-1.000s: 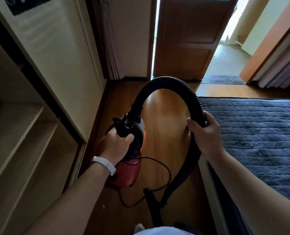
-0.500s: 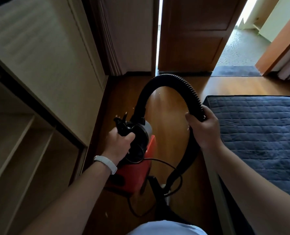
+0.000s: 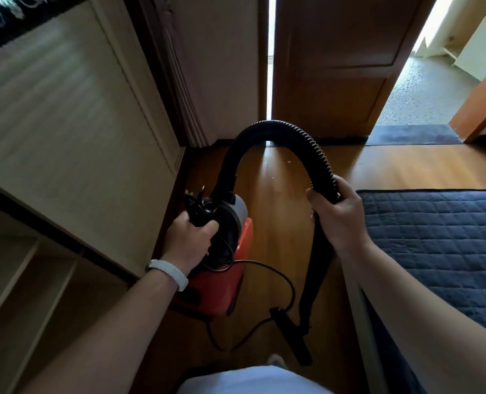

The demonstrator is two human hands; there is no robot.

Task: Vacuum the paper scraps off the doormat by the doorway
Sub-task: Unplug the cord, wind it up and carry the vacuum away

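Beside a cream cabinet, low over the wooden floor, a red boxy vacuum cleaner with a black motor top is held by its handle, round which the fingers of the left hand are fully curled. From its top a black ribbed hose is arched towards the brown door and back down into the right hand, whose fingers are wrapped closed about it. Below that grip the tube is hung nearly upright, ended by a flat black nozzle near the floor, its long axis slanted from far-left to near-right. A dark grey doormat is laid across the open doorway, well apart from the nozzle.
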